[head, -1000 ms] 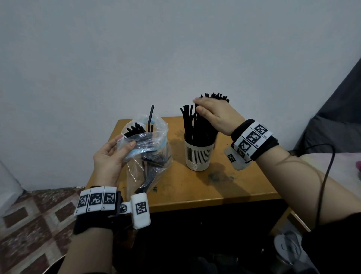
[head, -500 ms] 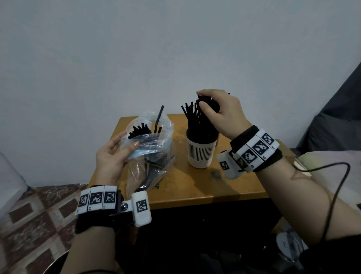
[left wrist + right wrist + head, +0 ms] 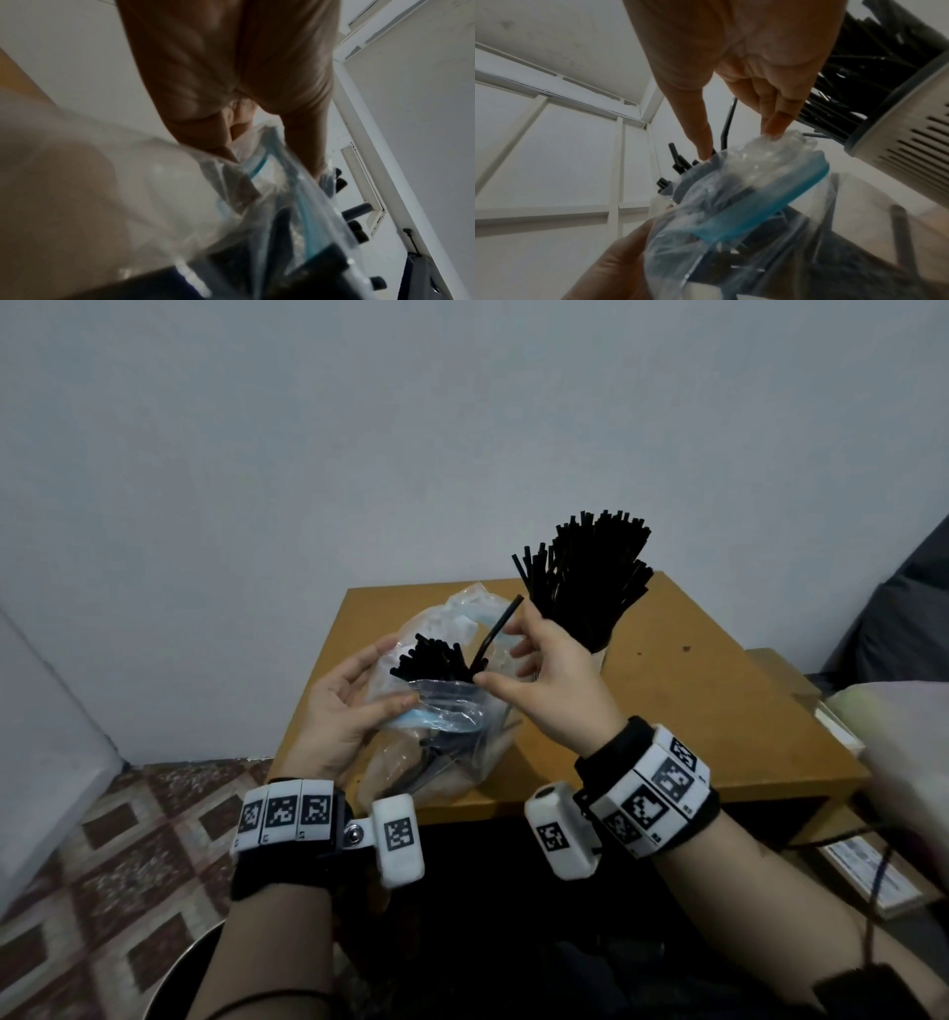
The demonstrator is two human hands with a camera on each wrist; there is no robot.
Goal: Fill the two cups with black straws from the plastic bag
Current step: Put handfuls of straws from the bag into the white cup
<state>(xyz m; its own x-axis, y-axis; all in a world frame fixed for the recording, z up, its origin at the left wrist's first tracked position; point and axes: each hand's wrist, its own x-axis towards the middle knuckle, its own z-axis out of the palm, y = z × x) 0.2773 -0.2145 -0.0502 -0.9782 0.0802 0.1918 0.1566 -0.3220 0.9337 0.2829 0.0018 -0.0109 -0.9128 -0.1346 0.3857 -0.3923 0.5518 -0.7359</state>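
A clear plastic bag (image 3: 452, 726) with a blue zip strip stands on the wooden table (image 3: 719, 711). Black straws (image 3: 431, 660) poke out of its mouth, one bent straw (image 3: 500, 626) higher than the rest. My left hand (image 3: 393, 672) pinches the bag's near rim between thumb and fingers. My right hand (image 3: 498, 654) hovers at the mouth with fingers spread; its thumb touches the straw tips and its fingertips (image 3: 775, 130) touch the far rim. Behind it stands one white slotted cup (image 3: 906, 142), crammed with straws (image 3: 585, 577) and mostly hidden in the head view.
The table backs onto a plain white wall. A patterned floor (image 3: 128, 839) lies to the left. A low wooden ledge (image 3: 780, 670), grey fabric and a black cable (image 3: 873, 891) sit to the right.
My right hand has left the straws in the cup and come down and left to the bag's mouth. My left hand still holds the bag.
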